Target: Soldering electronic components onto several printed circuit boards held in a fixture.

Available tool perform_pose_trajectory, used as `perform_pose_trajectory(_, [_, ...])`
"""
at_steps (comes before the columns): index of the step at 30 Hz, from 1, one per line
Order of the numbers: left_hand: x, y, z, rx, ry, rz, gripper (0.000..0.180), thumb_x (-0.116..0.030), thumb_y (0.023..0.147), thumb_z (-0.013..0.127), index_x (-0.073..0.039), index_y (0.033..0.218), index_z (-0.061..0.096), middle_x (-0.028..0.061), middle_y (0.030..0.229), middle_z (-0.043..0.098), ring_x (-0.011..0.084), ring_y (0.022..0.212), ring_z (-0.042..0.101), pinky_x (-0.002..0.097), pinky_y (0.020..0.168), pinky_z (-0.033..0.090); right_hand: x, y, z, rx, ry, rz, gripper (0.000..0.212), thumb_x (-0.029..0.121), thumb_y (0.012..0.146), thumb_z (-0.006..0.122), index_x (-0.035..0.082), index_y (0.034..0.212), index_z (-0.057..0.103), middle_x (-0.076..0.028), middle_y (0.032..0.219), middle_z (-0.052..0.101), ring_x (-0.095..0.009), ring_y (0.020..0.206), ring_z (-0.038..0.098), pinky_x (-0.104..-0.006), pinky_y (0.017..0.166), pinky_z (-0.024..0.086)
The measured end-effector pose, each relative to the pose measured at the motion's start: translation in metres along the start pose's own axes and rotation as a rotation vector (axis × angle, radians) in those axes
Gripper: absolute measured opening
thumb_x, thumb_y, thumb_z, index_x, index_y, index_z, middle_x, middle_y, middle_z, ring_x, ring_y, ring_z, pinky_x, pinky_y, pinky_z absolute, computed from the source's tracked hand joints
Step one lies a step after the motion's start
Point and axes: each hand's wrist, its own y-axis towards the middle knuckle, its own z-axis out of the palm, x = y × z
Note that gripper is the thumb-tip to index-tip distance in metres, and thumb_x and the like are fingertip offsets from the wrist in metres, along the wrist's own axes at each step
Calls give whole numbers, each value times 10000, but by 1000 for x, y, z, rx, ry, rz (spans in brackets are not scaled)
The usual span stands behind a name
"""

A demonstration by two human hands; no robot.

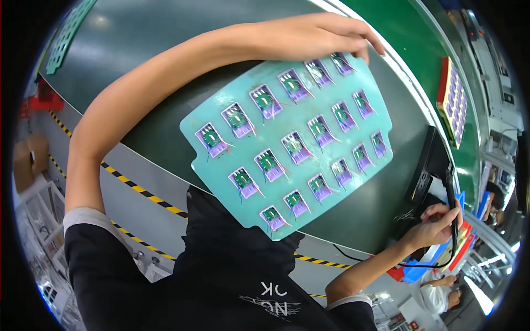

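A light green tray (251, 146) lies tilted across the dark bench in front of me, its near corner jutting over the edge. Several small purple housings (297, 148) sit in its slots, each with a green circuit board and thin red, white and blue wires. My left hand (317, 37) reaches round the far side, its bent fingers gripping the tray's far right corner. Over at the right, my right hand (436, 226) is closed around the black handle of what looks like a soldering iron (451, 193), with a cable looping below. Its tip is hard to make out.
A black box-shaped unit (424, 171) stands right of the tray. Beyond the pale rail, a red and yellow tray (454, 102) holds more purple parts. Blue and red bins (422, 271) sit near my right hand. Another green tray (69, 36) lies far left. Another person (439, 295) is at lower right.
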Motion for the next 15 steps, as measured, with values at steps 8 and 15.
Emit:
perform_pose_trajectory(8, [-8,22,18,205,-46,10,344,-234,1029,388,-46,1276,537,12,920,604,98,861,547,267,811,437,-9,-6,11,5,15,-26,302,239,1049,419,-34,1089,543,-52,531,459,-83,418,390,-195,387,292])
perform_pose_trajectory(15, [4,27,23,-15,-3,83,331,-163,985,394,18,1201,567,98,986,692,195,952,632,324,886,465,-8,-5,10,23,20,-57,306,243,1052,412,-31,1096,539,-57,530,462,-87,415,393,-199,381,305])
